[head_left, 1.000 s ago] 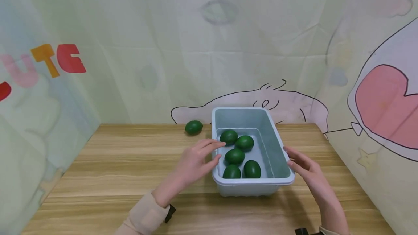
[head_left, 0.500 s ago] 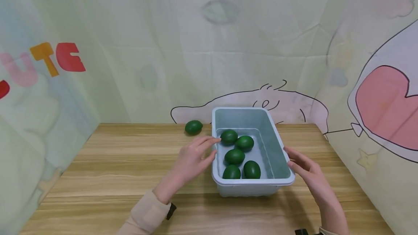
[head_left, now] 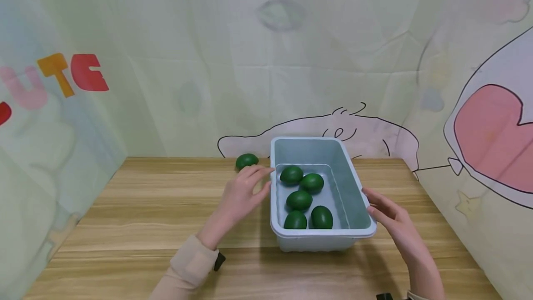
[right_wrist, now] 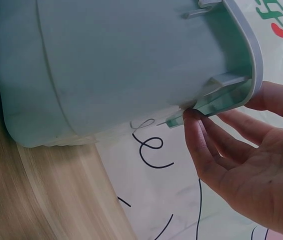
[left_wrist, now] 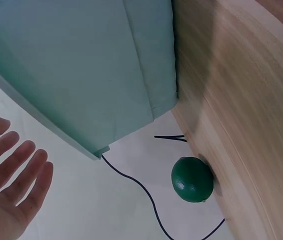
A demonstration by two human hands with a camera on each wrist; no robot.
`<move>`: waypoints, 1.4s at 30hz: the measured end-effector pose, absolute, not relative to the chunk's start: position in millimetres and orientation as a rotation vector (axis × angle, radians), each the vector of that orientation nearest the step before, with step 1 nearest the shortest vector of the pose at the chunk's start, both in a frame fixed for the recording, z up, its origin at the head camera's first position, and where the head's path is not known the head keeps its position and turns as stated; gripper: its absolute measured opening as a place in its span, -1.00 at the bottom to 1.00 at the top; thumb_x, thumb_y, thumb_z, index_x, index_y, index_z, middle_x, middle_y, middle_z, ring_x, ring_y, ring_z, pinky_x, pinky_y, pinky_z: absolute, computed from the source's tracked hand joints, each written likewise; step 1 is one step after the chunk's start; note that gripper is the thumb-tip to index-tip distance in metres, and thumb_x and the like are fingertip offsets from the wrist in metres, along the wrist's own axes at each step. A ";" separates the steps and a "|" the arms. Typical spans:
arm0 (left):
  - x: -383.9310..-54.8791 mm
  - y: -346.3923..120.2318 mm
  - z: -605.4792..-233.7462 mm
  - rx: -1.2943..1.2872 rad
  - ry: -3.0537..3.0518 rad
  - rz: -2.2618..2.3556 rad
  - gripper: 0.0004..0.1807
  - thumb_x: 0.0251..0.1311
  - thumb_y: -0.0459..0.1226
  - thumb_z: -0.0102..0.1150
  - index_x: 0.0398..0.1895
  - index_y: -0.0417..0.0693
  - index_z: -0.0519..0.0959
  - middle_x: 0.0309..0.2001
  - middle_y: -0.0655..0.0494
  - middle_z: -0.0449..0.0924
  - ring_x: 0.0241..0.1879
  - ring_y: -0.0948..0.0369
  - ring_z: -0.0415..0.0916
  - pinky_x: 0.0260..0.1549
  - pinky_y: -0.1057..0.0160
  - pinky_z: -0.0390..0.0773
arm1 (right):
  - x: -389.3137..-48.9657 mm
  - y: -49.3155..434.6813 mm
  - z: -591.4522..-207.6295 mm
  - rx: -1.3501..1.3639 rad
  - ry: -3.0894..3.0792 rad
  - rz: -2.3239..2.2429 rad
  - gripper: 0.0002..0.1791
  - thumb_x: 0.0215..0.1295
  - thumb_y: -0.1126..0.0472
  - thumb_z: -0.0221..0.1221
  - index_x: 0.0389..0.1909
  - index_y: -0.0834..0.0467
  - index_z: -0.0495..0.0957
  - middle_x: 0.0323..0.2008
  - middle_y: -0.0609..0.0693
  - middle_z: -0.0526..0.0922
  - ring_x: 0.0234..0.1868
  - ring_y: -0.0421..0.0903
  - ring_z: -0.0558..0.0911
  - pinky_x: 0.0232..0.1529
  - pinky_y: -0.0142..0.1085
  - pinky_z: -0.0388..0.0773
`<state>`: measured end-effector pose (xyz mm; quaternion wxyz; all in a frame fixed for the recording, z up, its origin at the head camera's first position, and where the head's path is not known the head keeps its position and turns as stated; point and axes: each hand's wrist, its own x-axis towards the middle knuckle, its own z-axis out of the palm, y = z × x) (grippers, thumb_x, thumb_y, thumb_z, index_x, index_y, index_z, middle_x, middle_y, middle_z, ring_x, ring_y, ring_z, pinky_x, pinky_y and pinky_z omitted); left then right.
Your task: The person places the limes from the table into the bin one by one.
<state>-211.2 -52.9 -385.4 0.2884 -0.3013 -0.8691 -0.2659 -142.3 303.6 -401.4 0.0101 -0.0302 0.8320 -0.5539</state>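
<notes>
A pale blue plastic bin [head_left: 322, 233] stands on the wooden table, with several dark green limes [head_left: 299, 200] lying in its left half. My right hand [head_left: 393, 216] grips the bin's right rim; in the right wrist view its thumb is at the rim and its fingers [right_wrist: 196, 137] reach underneath. Beside the left rim hovers my left hand [head_left: 241, 193], holding nothing, its fingers loosely bent. The left wrist view shows this hand [left_wrist: 11, 180] apart from the bin wall [left_wrist: 76, 75]. Behind it, at the table's back edge, lies a single lime [head_left: 246, 161], partly covered by the hand in the head view.
The wooden table [head_left: 137, 216] reaches back to a printed cloth [head_left: 200, 59] that hangs behind and at both sides. The bin's far end stands close to the back cloth. Its raised walls surround the limes.
My left hand has drawn back from over the bin's left rim, leftward and away from me, toward the lone lime. The right hand, bin and limes have stayed in place.
</notes>
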 end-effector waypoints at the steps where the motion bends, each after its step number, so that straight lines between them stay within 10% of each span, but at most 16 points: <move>1: -212.5 -53.4 -385.5 -0.803 -2.324 -0.714 -0.68 0.17 -0.28 0.24 0.02 -0.05 0.63 -0.08 0.07 0.66 -0.06 0.15 0.56 -0.11 0.22 0.65 | -142.3 303.6 -401.6 -0.092 2.598 -1.727 -0.40 0.41 -0.03 0.04 0.40 0.07 0.26 0.18 -0.36 0.46 0.08 -0.54 0.47 0.00 -0.63 0.37; 42: -265.4 -64.7 -404.2 -0.556 -2.535 -0.947 -0.67 0.26 -0.21 0.13 0.09 0.06 0.59 0.07 0.03 0.60 0.10 0.05 0.52 0.08 0.00 0.55 | -144.8 303.2 -402.6 -0.067 2.603 -1.704 -0.39 0.40 -0.07 0.05 0.40 0.04 0.27 0.25 -0.12 0.47 0.08 -0.53 0.47 0.02 -0.61 0.38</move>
